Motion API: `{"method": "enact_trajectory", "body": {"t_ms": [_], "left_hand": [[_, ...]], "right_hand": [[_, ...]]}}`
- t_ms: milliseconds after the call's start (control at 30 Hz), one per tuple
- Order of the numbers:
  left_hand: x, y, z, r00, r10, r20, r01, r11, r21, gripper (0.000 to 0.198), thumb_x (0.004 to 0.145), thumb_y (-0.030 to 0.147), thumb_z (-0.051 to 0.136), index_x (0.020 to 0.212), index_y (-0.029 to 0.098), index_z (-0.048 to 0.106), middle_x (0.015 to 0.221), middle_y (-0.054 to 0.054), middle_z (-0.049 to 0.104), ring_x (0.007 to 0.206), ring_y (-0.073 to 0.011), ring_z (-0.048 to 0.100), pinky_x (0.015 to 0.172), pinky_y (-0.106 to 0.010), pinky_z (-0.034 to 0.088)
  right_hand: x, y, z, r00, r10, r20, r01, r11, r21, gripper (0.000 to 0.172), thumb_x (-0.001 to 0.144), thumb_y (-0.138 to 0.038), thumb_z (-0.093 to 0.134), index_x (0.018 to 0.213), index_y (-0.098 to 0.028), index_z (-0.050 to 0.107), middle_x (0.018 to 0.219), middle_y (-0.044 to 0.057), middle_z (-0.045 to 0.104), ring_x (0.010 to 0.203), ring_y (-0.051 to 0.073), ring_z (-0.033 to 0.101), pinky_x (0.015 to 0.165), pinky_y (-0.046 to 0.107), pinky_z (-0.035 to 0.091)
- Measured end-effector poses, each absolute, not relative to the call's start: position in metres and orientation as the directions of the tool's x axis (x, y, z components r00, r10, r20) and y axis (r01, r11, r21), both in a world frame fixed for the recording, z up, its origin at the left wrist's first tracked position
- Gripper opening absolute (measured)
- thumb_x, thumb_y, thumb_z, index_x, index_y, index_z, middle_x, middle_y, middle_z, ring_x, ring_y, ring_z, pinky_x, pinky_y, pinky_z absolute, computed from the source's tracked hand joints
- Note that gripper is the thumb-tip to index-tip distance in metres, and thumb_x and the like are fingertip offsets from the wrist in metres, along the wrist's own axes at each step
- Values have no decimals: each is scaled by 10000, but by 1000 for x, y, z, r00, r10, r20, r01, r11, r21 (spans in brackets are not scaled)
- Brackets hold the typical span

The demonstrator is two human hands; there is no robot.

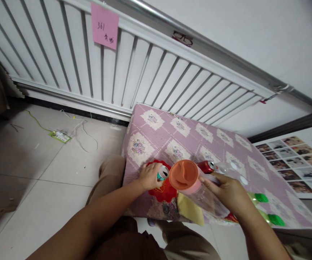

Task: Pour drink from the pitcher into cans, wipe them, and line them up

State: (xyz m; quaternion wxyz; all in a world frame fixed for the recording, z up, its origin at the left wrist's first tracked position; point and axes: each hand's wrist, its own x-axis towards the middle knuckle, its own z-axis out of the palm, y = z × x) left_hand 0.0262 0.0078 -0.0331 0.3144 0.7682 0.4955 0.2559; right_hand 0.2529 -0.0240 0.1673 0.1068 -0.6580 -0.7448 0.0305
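My left hand is closed around a teal drink can lying over a red flower-shaped mat on the table's near edge. My right hand grips a large clear plastic bottle with an orange lid, tilted so the lid faces me. A red can lies just behind the lid. Clear bottles with white caps lie further right.
The low table has a purple floral cloth. Two green-capped bottles lie by my right wrist. A white radiator with a pink note stands behind. A power strip lies on the tiled floor. A photo sheet is at right.
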Motion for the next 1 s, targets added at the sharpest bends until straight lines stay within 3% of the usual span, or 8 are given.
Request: {"method": "enact_trajectory", "body": {"t_ms": [133,1000], "left_hand": [[26,8,-32,383,921,74,602,-309,736,708,747,360,718,1378,274,409,1401,-79,601,1311,-297,537,1128,-500,360],[26,8,-33,381,922,73,601,-307,738,715,753,367,711,1391,284,399,1400,-74,600,1305,-288,540,1139,-505,360]], "right_hand": [[252,-24,169,-110,992,60,966,121,-229,509,832,-699,576,655,-239,700,521,13,662,472,176,593,448,267,415],[251,-23,171,-106,993,60,960,118,-253,460,824,-662,599,675,-245,723,534,13,680,487,184,616,458,264,437]]}}
